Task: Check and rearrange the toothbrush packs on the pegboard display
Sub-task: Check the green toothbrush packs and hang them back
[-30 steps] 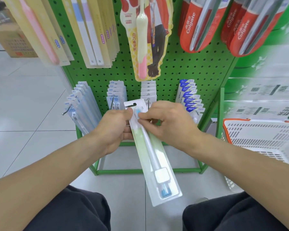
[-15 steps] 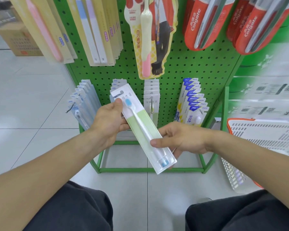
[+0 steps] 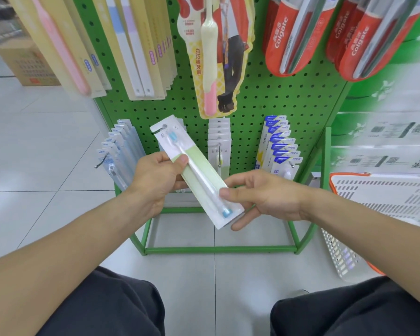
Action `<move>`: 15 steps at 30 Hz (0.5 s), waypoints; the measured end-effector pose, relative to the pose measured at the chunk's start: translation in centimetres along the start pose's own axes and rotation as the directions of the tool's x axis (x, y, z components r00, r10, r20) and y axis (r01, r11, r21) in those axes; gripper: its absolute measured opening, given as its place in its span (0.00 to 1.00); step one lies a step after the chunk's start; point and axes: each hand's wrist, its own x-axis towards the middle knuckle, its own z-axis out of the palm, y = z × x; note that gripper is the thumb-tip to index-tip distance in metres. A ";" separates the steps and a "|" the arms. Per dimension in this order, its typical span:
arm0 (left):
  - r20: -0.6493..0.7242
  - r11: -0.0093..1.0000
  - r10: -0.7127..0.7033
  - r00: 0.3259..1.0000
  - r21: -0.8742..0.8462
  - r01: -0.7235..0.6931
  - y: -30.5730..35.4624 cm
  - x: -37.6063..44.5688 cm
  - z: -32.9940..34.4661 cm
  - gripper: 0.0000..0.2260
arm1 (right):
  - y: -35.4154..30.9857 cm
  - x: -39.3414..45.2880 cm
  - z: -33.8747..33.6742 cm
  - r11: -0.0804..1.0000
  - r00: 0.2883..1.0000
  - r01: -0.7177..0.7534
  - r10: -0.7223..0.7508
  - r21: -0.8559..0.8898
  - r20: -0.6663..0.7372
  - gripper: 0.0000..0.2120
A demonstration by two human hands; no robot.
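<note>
Head view: both hands are holding one toothbrush pack [image 3: 196,174] for checking.
Left hand [image 3: 155,180] is pinching its upper edge, right hand [image 3: 264,197] its lower end; keeping the hang hole free should ease rehanging.

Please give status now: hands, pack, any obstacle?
Left hand grips toothbrush pack upper part. Right hand pinches its lower end. Pack off pegboard, nothing blocking.

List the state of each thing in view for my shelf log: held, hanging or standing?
Green-and-white carded toothbrush pack: off its peg, held tilted by both hands.
Left hand: grips the pack's upper part.
Right hand: pinches the pack's lower end.
Red Colgate packs: hanging on the green pegboard.
Blue-topped packs: hanging in a row.
White plastic basket with orange rim: standing on the floor.
</note>
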 end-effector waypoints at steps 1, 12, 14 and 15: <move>-0.012 1.000 -0.012 1.000 -0.007 0.012 0.0 0.1 -0.2 0.02 | 0.0 0.0 0.1 0.999 0.999 0.032 -0.032 0.011 -0.003 0.19; 0.002 1.000 0.000 1.000 -0.020 0.000 0.0 -0.1 -0.2 0.06 | -1.0 -0.6 0.6 0.973 0.978 0.199 -0.205 -0.120 -0.044 0.37; 0.007 1.000 -0.008 1.000 0.020 0.008 0.0 -0.1 -0.3 0.09 | -1.1 -0.8 0.6 0.969 0.978 0.206 -0.206 -0.138 0.012 0.36; 0.016 0.997 0.000 1.000 0.075 -0.001 -0.1 0.0 -0.3 0.10 | -1.0 -0.8 0.5 0.964 0.978 0.208 -0.206 -0.164 0.027 0.36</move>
